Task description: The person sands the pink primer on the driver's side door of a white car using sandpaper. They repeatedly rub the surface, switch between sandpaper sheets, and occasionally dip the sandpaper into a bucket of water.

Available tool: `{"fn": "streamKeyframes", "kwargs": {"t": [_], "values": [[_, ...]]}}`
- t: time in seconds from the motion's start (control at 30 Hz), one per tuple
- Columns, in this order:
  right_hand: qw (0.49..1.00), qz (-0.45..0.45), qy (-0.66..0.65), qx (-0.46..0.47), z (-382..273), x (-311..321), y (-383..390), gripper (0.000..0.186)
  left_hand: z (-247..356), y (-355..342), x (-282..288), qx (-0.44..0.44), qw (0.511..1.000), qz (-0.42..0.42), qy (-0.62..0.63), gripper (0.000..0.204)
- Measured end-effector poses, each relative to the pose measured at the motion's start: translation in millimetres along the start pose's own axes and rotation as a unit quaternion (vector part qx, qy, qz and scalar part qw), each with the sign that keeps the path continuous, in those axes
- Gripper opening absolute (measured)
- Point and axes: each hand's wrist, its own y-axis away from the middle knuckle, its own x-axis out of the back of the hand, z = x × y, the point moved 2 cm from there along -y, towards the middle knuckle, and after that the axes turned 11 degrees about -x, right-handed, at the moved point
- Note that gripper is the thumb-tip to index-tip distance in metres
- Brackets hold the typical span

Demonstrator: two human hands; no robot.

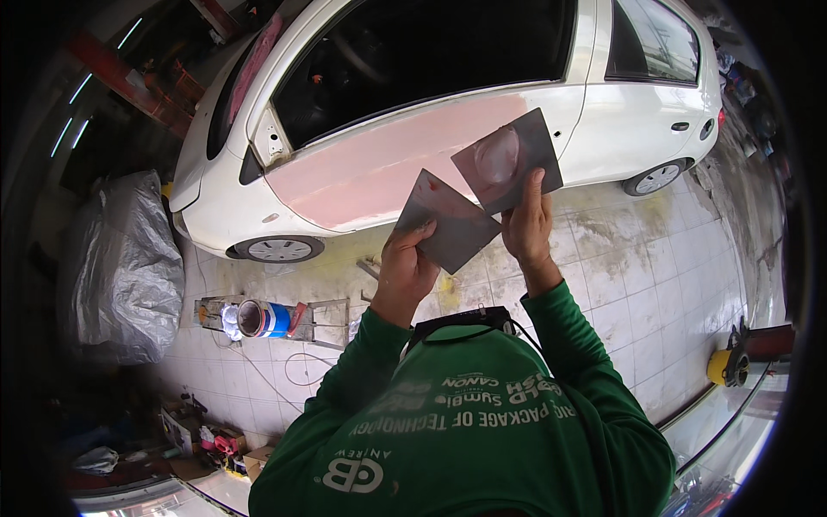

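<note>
Two dark flat square metal plates, one per hand: my left hand [405, 258] grips the near plate [448, 221], my right hand [527, 226] the far-right plate [508, 159], raised before the white car's pink-primed door [388, 159], corners overlapping for scraping.

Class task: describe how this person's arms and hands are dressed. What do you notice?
Both arms wear long green sleeves ending in ribbed cuffs at the wrists. The left hand and right hand are bare, with no gloves; no rings or watch are visible.

Person in a green long-sleeved shirt [482, 422] with white printed lettering, filling the lower centre of the frame; a black strap [457, 320] crosses the chest.
</note>
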Motion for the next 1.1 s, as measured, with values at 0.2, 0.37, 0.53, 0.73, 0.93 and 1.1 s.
{"fn": "streamKeyframes", "kwargs": {"t": [0.2,0.37,0.53,0.73,0.93,1.1], "values": [[0.942,-0.141,0.254,0.168,9,-6,35,0.059,1,-8,12,0.012,1.0,0.008,-0.019,0.047],[0.896,-0.25,0.355,0.096,19,12,37,0.055,23,-30,-9,-0.065,0.997,-0.01,-0.036,0.04],[0.955,-0.2,0.183,-0.117,41,39,17,0.051,46,-14,-65,-0.425,0.768,-0.146,-0.455,0.031],[0.918,-0.154,-0.232,-0.284,30,19,27,0.049,9,10,-41,-0.432,0.579,-0.343,-0.6,0.049],[0.919,-0.144,-0.216,-0.296,28,42,42,0.061,20,-33,40,-0.32,0.517,-0.313,-0.729,0.058],[0.926,-0.159,-0.216,-0.267,24,34,18,0.064,28,-6,-34,-0.362,0.544,-0.307,-0.692,0.049]]}}
